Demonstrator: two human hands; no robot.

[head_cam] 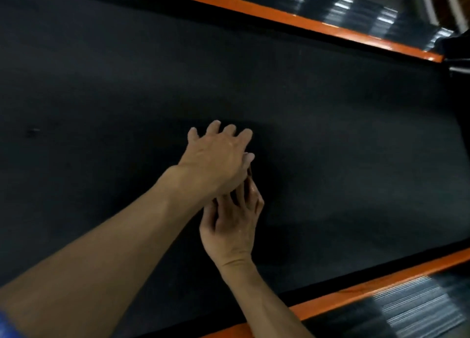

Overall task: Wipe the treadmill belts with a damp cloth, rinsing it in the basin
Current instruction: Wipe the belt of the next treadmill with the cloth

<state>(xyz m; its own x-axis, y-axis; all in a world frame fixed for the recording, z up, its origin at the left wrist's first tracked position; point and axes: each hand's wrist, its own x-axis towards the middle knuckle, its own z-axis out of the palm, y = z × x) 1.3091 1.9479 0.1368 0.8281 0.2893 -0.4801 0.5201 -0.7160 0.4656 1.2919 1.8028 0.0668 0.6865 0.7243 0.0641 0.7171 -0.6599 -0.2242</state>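
Wide matte-black treadmill belt [127, 83] fills nearly the whole view, running from 8 o'clock toward 2 o'clock. No cloth can be made out on it; if one is there, it is dark and lost against the belt or hidden under the hands. No basin in sight.

Both hands meet just right of centre. Left hand [216, 157] comes in from 7 o'clock, palm down, fingers spread and straight, overlapping the right. Right hand [231, 223] rises from 5 o'clock, fingers extended up under the left palm. Neither visibly grasps anything; whether something is pinched between them cannot be told. Skin shows small wet glints. Likely the two are stacked to put weight into a stroke, or are gathering a cloth; this is a guess.

Orange painted side rail [279, 17] borders the belt at 1 o'clock, with a ribbed black foot strip [356, 9] beyond it. A second orange rail [368, 284] and ribbed strip [412, 309] sit at 4 o'clock. Blue sleeve edge [6, 325] at 8 o'clock. Nothing blocks the belt ahead.
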